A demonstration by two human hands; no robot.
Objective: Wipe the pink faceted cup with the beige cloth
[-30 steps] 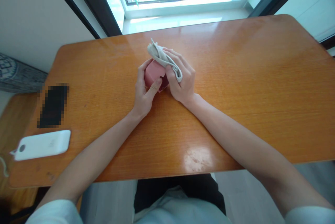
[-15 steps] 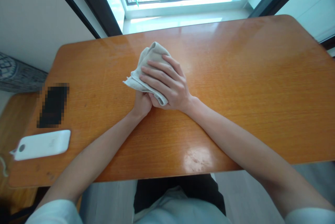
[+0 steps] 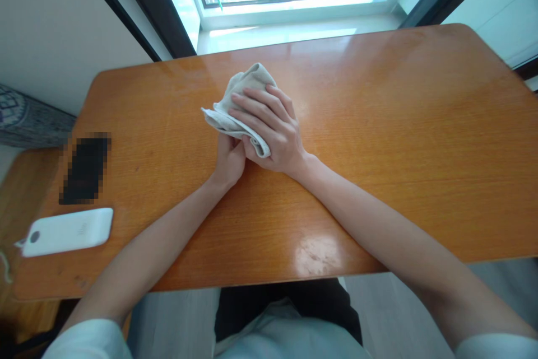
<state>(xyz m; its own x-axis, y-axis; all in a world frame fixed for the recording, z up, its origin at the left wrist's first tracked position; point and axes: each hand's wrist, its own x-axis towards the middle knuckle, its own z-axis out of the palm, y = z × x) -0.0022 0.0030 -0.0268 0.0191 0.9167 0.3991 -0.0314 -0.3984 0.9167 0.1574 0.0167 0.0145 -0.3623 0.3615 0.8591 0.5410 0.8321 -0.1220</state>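
My right hand (image 3: pixel 269 129) lies over a beige cloth (image 3: pixel 246 82), fingers wrapped down around it and pressing it onto a lump underneath. My left hand (image 3: pixel 229 163) reaches in from below, and its fingers are tucked under the cloth and my right hand. A second ago that hand gripped a small pink box in this same spot; the cloth now covers the box completely. Both hands are near the middle of the orange wooden table (image 3: pixel 399 124), slightly towards its far edge.
A white flat device (image 3: pixel 69 232) lies near the table's front left corner, with a blurred black flat thing (image 3: pixel 85 168) just beyond it. A window sill (image 3: pixel 294 28) runs behind the far edge. My lap is under the near edge.
A second ago the pink box showed in my left hand, with the cloth bunched on top. My right hand then spread the cloth over the box and has since shifted slightly away from me.
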